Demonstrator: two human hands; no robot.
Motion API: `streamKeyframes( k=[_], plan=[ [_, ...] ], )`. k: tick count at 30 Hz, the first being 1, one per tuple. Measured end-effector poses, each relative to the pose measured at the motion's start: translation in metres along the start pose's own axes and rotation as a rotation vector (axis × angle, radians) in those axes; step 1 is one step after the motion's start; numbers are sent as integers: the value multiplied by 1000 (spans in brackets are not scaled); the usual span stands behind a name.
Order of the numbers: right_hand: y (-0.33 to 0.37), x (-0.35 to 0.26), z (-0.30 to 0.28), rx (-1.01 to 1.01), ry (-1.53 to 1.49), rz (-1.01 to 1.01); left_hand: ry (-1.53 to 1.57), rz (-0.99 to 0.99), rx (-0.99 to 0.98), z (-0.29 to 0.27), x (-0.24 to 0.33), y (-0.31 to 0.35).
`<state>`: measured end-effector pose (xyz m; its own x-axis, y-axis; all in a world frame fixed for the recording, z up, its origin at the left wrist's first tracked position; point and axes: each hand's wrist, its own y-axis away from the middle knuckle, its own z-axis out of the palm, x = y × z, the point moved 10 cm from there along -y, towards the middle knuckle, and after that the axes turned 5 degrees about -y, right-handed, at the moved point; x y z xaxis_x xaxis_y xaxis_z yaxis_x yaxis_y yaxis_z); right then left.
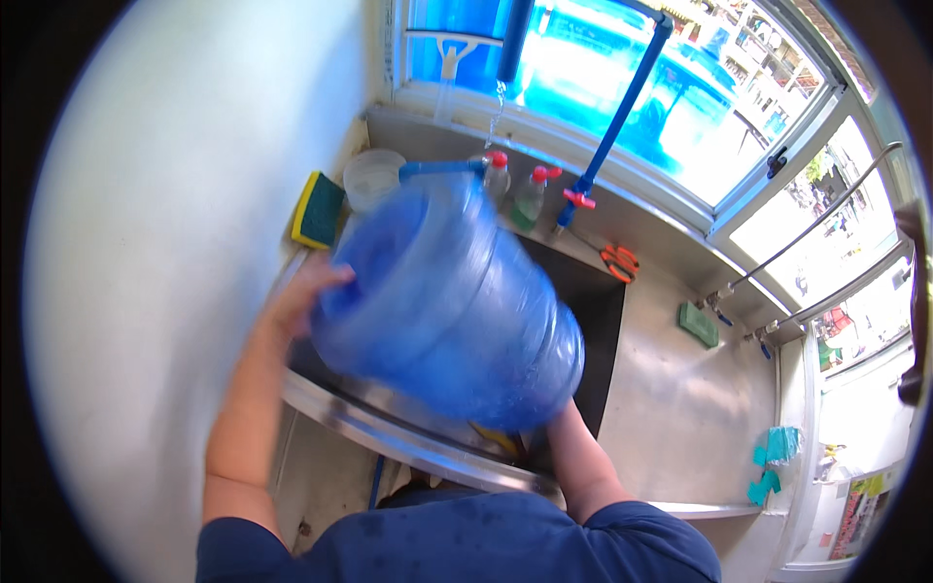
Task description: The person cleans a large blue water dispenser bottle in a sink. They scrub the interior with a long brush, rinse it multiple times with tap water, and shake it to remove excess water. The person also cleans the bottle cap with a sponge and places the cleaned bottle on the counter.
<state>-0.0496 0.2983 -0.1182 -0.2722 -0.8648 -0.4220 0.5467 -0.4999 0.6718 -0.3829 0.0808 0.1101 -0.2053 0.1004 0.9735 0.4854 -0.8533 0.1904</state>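
Head view | left hand (309, 291) grips blue water jug (452, 306) over sink (408, 428) | right hand hidden beneath, grip unclear | we'd support base, tilt steadily.

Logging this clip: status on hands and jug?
Left hand on blue water jug, right hand hidden beneath it. Jug tilted over steel sink. Blue tap pipe close above.
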Motion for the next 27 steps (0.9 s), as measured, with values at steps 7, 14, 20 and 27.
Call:
streamKeyframes(
  k=[7,14,20,27],
  plan=[
    [4,21,13,-90,51,78,129,-334,210,-32,-34,33],
    [0,-7,25,-4,13,-83,134,25,40,-37,51,-12],
    [6,26,1,-47,29,64,163,-283,195,-34,-35,30],
    [5,21,1,31,24,-65,122,41,53,13,54,-11]
  ],
)
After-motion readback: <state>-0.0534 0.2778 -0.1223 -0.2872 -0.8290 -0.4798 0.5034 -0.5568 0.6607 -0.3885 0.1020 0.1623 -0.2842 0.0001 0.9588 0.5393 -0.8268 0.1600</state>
